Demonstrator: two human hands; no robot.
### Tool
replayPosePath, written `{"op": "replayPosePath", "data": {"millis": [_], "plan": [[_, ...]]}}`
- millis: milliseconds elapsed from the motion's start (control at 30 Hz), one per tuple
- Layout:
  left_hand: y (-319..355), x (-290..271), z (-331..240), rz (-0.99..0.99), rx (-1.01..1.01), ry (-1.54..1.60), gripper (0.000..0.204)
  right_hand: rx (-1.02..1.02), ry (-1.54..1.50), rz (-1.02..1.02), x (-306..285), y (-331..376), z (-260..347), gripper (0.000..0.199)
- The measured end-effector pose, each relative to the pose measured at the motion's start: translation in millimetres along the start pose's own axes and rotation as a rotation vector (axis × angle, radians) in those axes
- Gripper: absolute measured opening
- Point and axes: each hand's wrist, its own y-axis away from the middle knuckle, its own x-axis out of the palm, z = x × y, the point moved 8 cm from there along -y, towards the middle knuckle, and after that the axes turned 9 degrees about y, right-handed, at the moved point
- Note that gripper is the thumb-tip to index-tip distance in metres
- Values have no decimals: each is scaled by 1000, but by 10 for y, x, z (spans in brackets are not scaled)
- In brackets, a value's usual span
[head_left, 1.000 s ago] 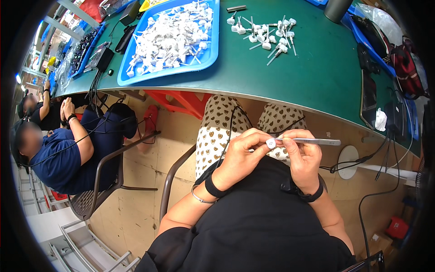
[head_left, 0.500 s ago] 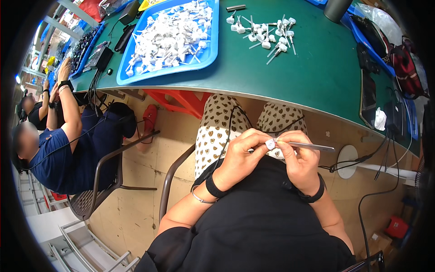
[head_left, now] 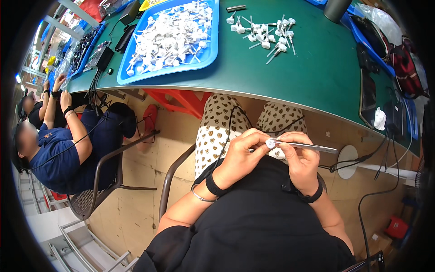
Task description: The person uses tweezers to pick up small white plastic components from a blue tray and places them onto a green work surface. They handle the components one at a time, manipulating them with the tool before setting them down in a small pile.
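Above my lap, my left hand [head_left: 244, 154] pinches a small white plastic part [head_left: 270, 143] between thumb and fingers. My right hand [head_left: 301, 156] is closed on slim metal tweezers [head_left: 317, 148], whose blunt end sticks out to the right. The tweezers' tip meets the white part, though my fingers partly cover the contact. On the green table [head_left: 253, 77] beyond, a loose group of white parts with thin stems [head_left: 265, 34] lies scattered. Farther left, a blue tray [head_left: 170, 68] holds a heap of similar white parts [head_left: 170, 36].
A co-worker in dark blue [head_left: 63, 149] sits at the left, hands near another tray. A phone [head_left: 367, 97], black cables [head_left: 394, 149] and a dark red bag [head_left: 404, 68] are at the right. A grey cylinder [head_left: 336, 10] stands on the table's far side. A chair arm [head_left: 174, 177] is beside me.
The tweezers and the white part have shifted and turned slightly in my fingers. At the left, the co-worker's nearer arm has come down and back from the tray.
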Motion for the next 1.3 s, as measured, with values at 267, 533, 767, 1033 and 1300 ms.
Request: {"op": "replayPosePath", "data": {"millis": [267,533,767,1033,1300], "plan": [[-5,-2,-9,8,3,-13,9,0,23,2,-1,-8,-34,10],[-8,4,4,8,0,-28,8,34,-3,-20,1,-1,-66,9],[-2,-1,4,0,14,-31,8,62,6,-24,1,-6,-74,9],[-2,2,12,0,-8,-14,9,83,-58,-43,-1,1,-82,5],[21,20,-1,7,44,-47,9,-101,286,82,21,-55,103,6]]}}
